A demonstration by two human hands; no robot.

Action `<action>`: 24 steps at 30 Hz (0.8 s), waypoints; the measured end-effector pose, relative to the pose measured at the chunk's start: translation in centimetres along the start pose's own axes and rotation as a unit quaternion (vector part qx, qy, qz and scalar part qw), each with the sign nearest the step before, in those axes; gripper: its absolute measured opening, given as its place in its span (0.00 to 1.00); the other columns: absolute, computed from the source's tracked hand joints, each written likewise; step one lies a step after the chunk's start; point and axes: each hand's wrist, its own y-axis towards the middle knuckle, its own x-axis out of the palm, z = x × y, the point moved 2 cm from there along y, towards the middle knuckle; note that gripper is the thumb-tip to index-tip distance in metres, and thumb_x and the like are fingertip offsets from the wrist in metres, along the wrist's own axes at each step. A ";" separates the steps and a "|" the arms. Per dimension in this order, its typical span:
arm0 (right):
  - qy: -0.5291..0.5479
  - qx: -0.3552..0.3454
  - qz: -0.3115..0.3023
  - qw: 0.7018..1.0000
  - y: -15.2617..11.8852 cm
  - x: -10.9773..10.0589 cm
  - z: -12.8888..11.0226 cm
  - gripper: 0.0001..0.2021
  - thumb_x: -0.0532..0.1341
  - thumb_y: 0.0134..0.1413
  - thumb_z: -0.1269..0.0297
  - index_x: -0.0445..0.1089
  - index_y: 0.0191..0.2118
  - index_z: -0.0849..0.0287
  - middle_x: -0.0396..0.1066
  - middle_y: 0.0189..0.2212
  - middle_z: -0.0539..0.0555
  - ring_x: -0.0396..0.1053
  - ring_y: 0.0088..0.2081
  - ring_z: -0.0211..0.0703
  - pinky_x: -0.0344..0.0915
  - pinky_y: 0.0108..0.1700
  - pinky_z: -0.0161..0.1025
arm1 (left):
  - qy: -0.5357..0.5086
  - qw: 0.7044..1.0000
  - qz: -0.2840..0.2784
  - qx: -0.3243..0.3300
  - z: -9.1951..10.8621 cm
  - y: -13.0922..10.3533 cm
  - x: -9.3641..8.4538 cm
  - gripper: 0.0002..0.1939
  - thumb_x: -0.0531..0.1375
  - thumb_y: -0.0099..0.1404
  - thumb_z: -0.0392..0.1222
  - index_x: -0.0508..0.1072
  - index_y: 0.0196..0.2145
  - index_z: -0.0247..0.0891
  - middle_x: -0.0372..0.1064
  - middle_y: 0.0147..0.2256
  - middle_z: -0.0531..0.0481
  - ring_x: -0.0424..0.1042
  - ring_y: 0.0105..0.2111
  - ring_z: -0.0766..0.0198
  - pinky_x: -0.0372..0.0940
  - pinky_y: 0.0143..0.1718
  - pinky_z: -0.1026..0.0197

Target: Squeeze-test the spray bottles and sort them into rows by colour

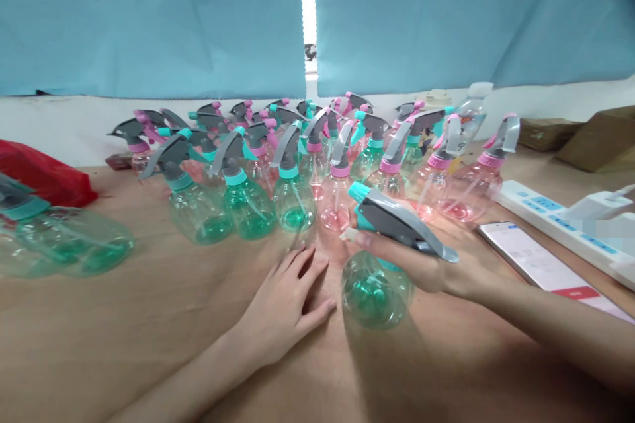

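My right hand (421, 258) is wrapped round the neck of a green spray bottle (374, 294) with a grey and turquoise trigger head. The bottle leans, its nozzle pointing up and left. My left hand (288, 294) lies on the wooden table with fingers stretched out, just left of that bottle and holding nothing. Beyond both hands stand several more spray bottles, among them a green spray bottle (294, 205) with a turquoise collar and a pink spray bottle (336, 205) with a pink collar.
Two or more green bottles (94, 241) stand at the left beside a red plastic bag (44, 172). On the right are a phone (536, 264), a white power strip (560, 221) with a plug, and a cardboard box (602, 145). A clear bottle (471, 112) stands at the back.
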 end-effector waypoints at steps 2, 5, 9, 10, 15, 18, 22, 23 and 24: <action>0.024 -0.004 0.011 1.000 -0.2 0.3 0.6 0.09 0.58 0.55 0.64 0.58 0.26 0.53 0.56 0.19 0.44 0.53 0.21 0.35 0.57 0.24 0.35 | -0.002 1.000 0.000 -0.001 0.0 0.0 0.0 0.27 0.56 0.68 0.52 0.59 0.61 0.40 0.53 0.63 0.40 0.55 0.60 0.45 0.56 0.57 0.41; 0.062 0.007 0.022 0.998 -0.4 0.8 1.5 0.03 0.59 0.54 0.62 0.65 0.34 0.52 0.60 0.21 0.45 0.55 0.20 0.35 0.59 0.24 0.35 | -0.005 1.000 0.002 0.001 0.0 0.0 0.0 0.27 0.56 0.68 0.52 0.60 0.61 0.41 0.55 0.62 0.40 0.56 0.60 0.45 0.57 0.57 0.42; 0.093 0.010 0.023 0.995 -0.5 1.4 2.0 0.12 0.57 0.55 0.59 0.69 0.45 0.52 0.72 0.33 0.50 0.69 0.29 0.40 0.68 0.32 0.38 | -0.004 1.000 0.005 0.003 -0.1 -0.1 0.2 0.27 0.56 0.68 0.53 0.60 0.61 0.40 0.55 0.62 0.39 0.55 0.60 0.45 0.56 0.57 0.41; 0.099 0.011 0.016 0.995 -0.5 1.4 2.1 0.14 0.56 0.56 0.59 0.69 0.47 0.51 0.73 0.35 0.51 0.71 0.31 0.41 0.69 0.33 0.38 | -0.004 1.000 0.005 0.003 -0.1 -0.1 0.2 0.28 0.55 0.68 0.53 0.59 0.61 0.40 0.55 0.62 0.39 0.55 0.60 0.45 0.56 0.57 0.41; 0.130 0.014 -0.005 0.991 -0.4 1.6 2.0 0.17 0.55 0.57 0.60 0.67 0.52 0.49 0.74 0.38 0.52 0.73 0.33 0.42 0.71 0.35 0.39 | -0.003 1.000 0.000 0.001 0.0 0.0 0.1 0.28 0.55 0.69 0.53 0.60 0.61 0.40 0.55 0.62 0.39 0.55 0.60 0.46 0.57 0.56 0.42; 0.137 0.017 0.008 0.990 -0.3 1.6 1.8 0.15 0.57 0.55 0.63 0.68 0.49 0.50 0.74 0.39 0.52 0.73 0.33 0.41 0.71 0.36 0.39 | 0.000 1.000 0.000 0.004 0.0 0.1 0.1 0.27 0.55 0.69 0.53 0.60 0.61 0.39 0.55 0.62 0.39 0.55 0.60 0.45 0.57 0.57 0.42; 0.147 0.025 0.022 0.989 -0.3 1.5 2.1 0.11 0.59 0.52 0.65 0.68 0.43 0.56 0.72 0.39 0.53 0.71 0.31 0.38 0.71 0.36 0.39 | 0.000 1.000 0.005 0.007 -0.1 0.1 0.2 0.27 0.55 0.69 0.52 0.61 0.60 0.38 0.55 0.62 0.39 0.56 0.59 0.45 0.57 0.56 0.42; 0.152 0.025 0.021 0.988 -0.3 1.5 2.2 0.11 0.60 0.52 0.65 0.67 0.43 0.57 0.71 0.39 0.54 0.71 0.30 0.37 0.71 0.36 0.39 | -0.001 1.000 0.006 0.007 -0.1 0.1 0.2 0.27 0.55 0.69 0.52 0.61 0.60 0.38 0.55 0.62 0.38 0.56 0.59 0.45 0.57 0.56 0.42; 0.157 0.023 0.019 0.987 -0.3 1.6 2.4 0.11 0.60 0.53 0.65 0.67 0.43 0.58 0.71 0.40 0.54 0.71 0.30 0.37 0.71 0.35 0.39 | -0.002 1.000 0.007 0.008 -0.1 0.1 0.2 0.26 0.55 0.68 0.52 0.61 0.60 0.39 0.55 0.61 0.39 0.57 0.59 0.45 0.58 0.56 0.41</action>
